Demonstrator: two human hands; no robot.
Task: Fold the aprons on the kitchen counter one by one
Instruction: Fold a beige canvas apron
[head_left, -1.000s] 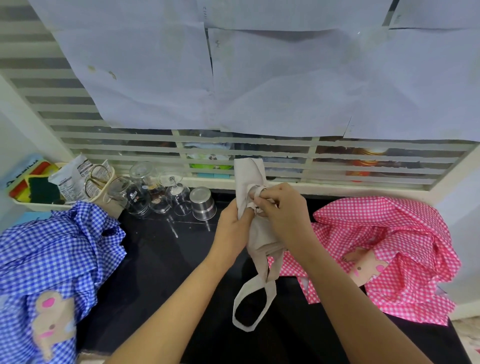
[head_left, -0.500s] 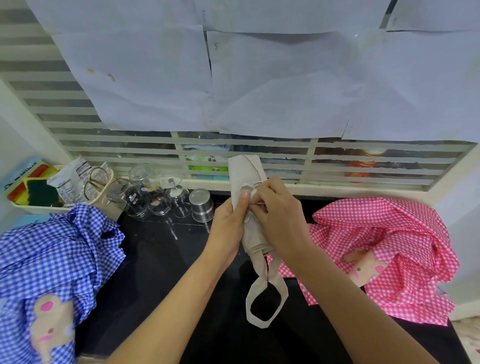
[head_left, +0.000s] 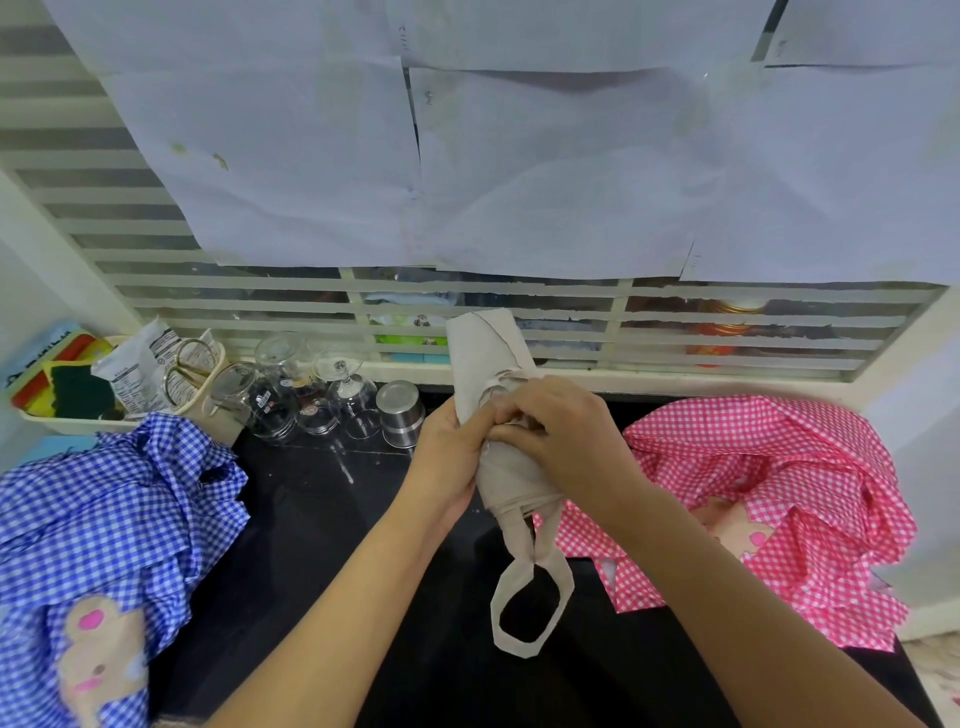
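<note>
a glossy black tabletop (head_left: 322, 545) runs below a slatted window covered with sheets of white paper (head_left: 519, 182). a crumpled blue-and-white checked apron (head_left: 104, 519) with a cartoon patch is heaped on the tabletop's left side. a crumpled pink-and-white checked apron (head_left: 779, 467) is heaped on the right. between them, lifted above the tabletop, is a plain beige cloth apron (head_left: 485, 353) rolled into a tight upright bundle. its strap loop (head_left: 522, 545) hangs down toward the dark surface. both hands grip this bundle at its middle. the left hand (head_left: 449, 462) wraps round it from the left with curled fingers. the right hand (head_left: 566, 436) closes over the front, fingertips pinching the cloth. at the back left sit a cream plastic basket (head_left: 78, 423), several clear glasses (head_left: 291, 395) and a small steel cup (head_left: 399, 413).
</note>
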